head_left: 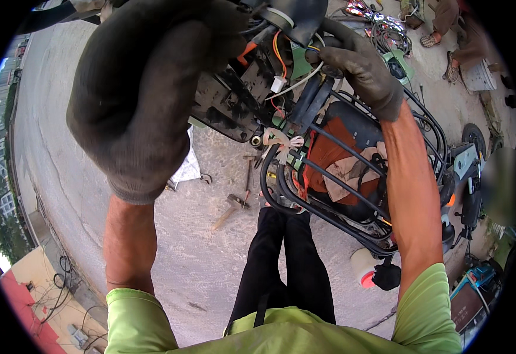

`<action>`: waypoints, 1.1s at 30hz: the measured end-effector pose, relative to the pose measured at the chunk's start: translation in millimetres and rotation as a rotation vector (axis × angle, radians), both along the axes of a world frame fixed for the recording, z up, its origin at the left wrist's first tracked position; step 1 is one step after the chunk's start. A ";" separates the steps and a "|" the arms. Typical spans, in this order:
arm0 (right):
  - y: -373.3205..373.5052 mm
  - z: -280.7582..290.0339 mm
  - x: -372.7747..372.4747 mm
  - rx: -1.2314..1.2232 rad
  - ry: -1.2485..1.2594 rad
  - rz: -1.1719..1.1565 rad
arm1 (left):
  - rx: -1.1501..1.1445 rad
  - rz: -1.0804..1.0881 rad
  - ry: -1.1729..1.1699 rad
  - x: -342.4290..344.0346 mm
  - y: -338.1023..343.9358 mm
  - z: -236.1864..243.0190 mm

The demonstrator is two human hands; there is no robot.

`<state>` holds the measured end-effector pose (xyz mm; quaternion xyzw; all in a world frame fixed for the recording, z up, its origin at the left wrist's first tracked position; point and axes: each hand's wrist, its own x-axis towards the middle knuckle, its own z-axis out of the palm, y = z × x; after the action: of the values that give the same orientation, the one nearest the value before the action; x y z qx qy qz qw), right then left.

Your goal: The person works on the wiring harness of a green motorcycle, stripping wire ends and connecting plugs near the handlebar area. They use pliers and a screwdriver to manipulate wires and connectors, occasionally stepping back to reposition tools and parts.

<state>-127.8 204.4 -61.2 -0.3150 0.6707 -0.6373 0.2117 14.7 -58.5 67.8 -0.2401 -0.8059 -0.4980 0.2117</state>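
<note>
My left hand (140, 100), in a dark work glove, fills the upper left with curled fingers reaching the black frame of a vehicle; what they hold is hidden. My right hand (361, 76), also gloved, pinches thin wires (315, 50) beside a black housing (287, 20) at the top. Between my hands are orange and yellow wires (279, 50) with a white connector (278, 84). Below them a pale tie (282, 143) is knotted on black tube racks (310, 207), which surround a dark seat or pad (352, 138) with brown cloth (327, 138) on it.
Hammers (237, 203) lie on the concrete (181, 253). A white bucket (361, 265) stands at lower right. Another person's legs and sandalled feet (449, 65) show at upper right, near scattered cables (387, 32). Scooters (470, 183) and a blue-framed item (470, 283) line the right side.
</note>
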 end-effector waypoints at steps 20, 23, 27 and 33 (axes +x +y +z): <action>-7.3 2.0 0.2 -0.218 -0.258 0.017 | 0.365 0.321 -0.560 35.5 52.4 -36.4; -4.0 -8.9 -0.6 -0.228 -0.146 -0.018 | 0.447 0.315 -0.588 22.7 54.2 -37.3; -8.1 -2.0 -0.8 -0.267 -0.273 -0.019 | 0.378 0.385 -0.517 14.5 59.7 -46.3; -3.0 -9.6 -2.8 -0.279 -0.224 0.002 | 0.273 0.484 -0.448 7.9 68.8 -46.3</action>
<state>-130.6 201.4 -70.8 -0.2690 0.5475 -0.7552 0.2401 22.6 10.3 21.5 0.1036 -0.7918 -0.5770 0.1718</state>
